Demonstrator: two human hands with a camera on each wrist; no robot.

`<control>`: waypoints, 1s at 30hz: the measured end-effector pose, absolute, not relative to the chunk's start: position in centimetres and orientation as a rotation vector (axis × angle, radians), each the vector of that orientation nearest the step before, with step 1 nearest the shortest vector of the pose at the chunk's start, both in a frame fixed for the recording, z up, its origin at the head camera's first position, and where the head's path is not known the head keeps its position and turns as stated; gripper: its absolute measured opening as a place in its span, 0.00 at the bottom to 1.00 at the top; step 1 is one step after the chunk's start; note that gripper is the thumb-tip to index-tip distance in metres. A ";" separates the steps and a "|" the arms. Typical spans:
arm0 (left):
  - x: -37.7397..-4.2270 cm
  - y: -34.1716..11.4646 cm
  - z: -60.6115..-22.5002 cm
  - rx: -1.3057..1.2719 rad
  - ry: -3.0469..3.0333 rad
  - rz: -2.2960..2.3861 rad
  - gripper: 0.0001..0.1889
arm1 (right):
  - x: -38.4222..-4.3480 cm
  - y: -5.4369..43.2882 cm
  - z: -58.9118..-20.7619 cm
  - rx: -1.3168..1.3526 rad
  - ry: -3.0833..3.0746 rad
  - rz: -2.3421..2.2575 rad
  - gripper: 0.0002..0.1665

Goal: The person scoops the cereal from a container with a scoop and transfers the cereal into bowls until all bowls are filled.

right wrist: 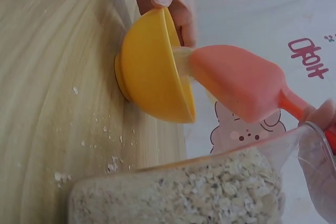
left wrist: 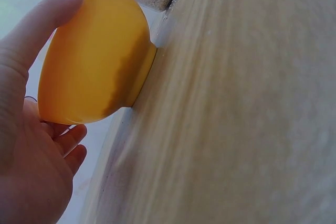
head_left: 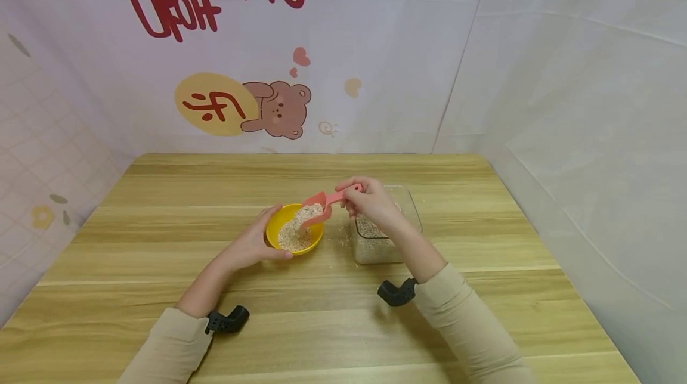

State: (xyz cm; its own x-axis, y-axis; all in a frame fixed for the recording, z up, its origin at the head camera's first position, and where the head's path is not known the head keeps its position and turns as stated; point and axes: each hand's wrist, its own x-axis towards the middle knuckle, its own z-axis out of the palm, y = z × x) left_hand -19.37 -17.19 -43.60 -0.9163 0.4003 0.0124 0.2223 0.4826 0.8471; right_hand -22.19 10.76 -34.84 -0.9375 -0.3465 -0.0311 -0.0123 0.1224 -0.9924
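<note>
A yellow bowl [head_left: 275,226] stands on the table, with rolled oats [head_left: 293,240] inside. My left hand [head_left: 249,247] holds it from the left, thumb at the near side of the rim and fingers round the far side. My right hand [head_left: 374,204] grips the handle of a pink scoop [right wrist: 236,80], tilted with its mouth over the bowl. Oats stream off the scoop's lip into the bowl in the right wrist view. Under my right forearm stands a clear square container [head_left: 412,217], partly filled with oats.
Loose oat flakes [right wrist: 113,165] lie scattered on the wooden table [head_left: 300,312] between bowl and container. A printed curtain [head_left: 386,74] hangs behind the table's far edge, and a pale sheet [head_left: 585,133] borders the right side.
</note>
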 end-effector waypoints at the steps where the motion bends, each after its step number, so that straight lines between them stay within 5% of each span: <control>1: -19.4 -17.2 -43.6 0.540 2.544 1.404 0.61 | -22.2 10.8 -34.8 -0.358 2.147 -1.883 0.13; 20: -19.3 -17.1 -43.6 0.532 2.531 1.423 0.62 | -23.0 10.0 -34.6 -0.387 2.188 -1.754 0.07; 30: -19.3 -17.1 -43.6 0.539 2.532 1.433 0.62 | -23.1 9.7 -34.1 -0.373 2.258 -1.636 0.13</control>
